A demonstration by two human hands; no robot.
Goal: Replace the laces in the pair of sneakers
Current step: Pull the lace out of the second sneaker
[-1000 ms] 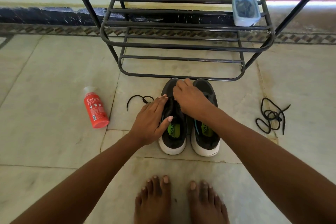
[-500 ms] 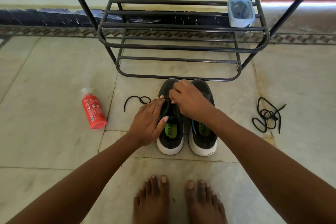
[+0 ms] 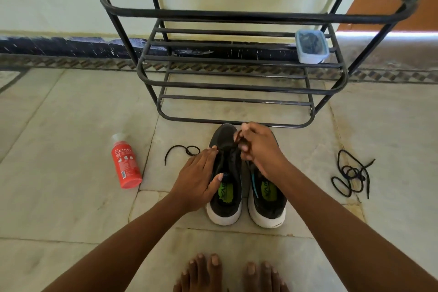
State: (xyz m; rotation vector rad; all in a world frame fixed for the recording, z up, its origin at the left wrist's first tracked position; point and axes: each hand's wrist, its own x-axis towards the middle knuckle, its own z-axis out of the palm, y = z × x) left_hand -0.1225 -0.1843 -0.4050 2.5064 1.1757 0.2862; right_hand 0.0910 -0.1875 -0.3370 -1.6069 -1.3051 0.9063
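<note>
At the far left of the frame a red Cinthol bottle (image 3: 125, 163) lies on its side on the floor, and just right of it a loose black lace (image 3: 181, 150) trails out from beside the left sneaker (image 3: 225, 187). The left hand (image 3: 198, 181) lies flat and open along that sneaker's outer side, thumb on the collar, bracing it rather than gripping. The right hand (image 3: 257, 149) has its grip pinched shut on a dark loop of lace at the sneaker's front eyelets; to do this well, I'd judge, the shoe wants holding down firmly while the lace is drawn through one eyelet at a time. The right sneaker (image 3: 266, 194) stands touching its mate. At mid-right a tangled black lace (image 3: 350, 174) lies well apart. The pale marble floor (image 3: 71, 114) runs to a patterned border, with a black metal shoe rack (image 3: 237, 16) carrying a small lidded plastic box (image 3: 311, 46).
</note>
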